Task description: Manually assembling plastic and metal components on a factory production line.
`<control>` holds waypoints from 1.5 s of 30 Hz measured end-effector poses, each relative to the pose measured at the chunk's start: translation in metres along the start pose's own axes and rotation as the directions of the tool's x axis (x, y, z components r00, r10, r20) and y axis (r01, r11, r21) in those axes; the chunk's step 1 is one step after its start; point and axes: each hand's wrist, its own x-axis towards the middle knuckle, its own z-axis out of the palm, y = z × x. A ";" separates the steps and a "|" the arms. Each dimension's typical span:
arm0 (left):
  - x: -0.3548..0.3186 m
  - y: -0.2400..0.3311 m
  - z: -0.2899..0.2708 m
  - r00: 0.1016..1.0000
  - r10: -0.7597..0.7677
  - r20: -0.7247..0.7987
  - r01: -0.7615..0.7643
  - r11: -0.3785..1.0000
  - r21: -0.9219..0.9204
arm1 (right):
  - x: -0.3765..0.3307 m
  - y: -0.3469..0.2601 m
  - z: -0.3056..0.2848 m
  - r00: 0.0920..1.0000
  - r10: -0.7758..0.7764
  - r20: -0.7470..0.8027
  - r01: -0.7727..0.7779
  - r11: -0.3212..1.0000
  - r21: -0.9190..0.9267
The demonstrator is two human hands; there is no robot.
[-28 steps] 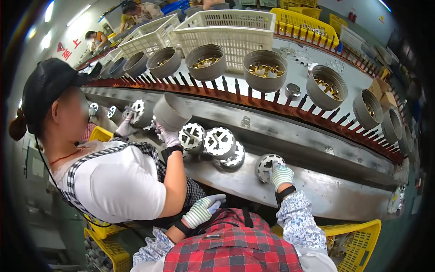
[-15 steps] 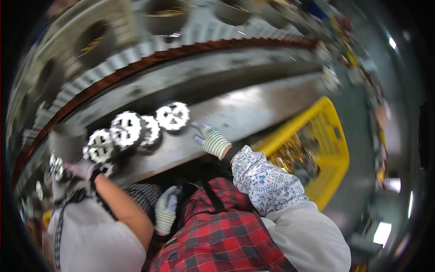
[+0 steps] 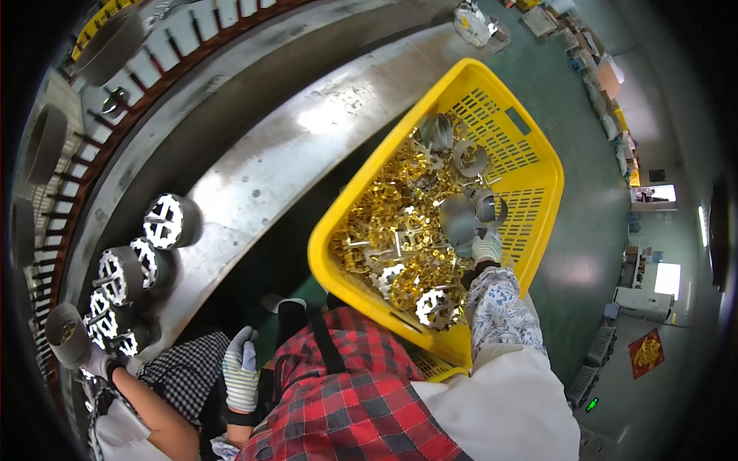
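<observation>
My right hand (image 3: pixel 486 247), in a striped work glove, reaches into a yellow plastic basket (image 3: pixel 530 165) and closes on a grey metal cylinder (image 3: pixel 459 220). The basket holds a heap of gold-coloured metal scraps (image 3: pixel 392 223), more grey cylinders (image 3: pixel 469 157) and a round slotted part (image 3: pixel 434 305). My left hand (image 3: pixel 241 373), also gloved, rests low by my red checked shirt with its fingers loose and nothing in it.
Several round slotted parts (image 3: pixel 171 220) lie in a row on the curved steel bench (image 3: pixel 307 123). A co-worker's gloved hand (image 3: pixel 94 359) at lower left holds a grey cup (image 3: pixel 65 334). Bowls (image 3: pixel 44 142) sit on a brown-rimmed rack behind. Green floor lies to the right.
My view has swung right from the bench to the yellow basket. My right hand left the round part on the bench and moved down into the basket.
</observation>
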 end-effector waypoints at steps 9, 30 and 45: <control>0.001 0.054 0.112 0.919 0.058 0.391 -0.292 0.765 0.573 | 0.070 0.011 0.084 0.674 -0.673 0.307 0.739 0.608 -0.291; 0.011 0.074 0.162 0.952 0.029 0.304 -0.218 0.761 0.611 | 0.110 -0.001 0.108 0.442 -0.426 0.790 0.662 0.748 0.033; 0.052 0.120 0.199 0.925 0.204 0.322 -0.332 0.845 0.419 | -0.009 -0.126 -0.128 0.208 -0.925 0.317 -0.730 0.069 0.680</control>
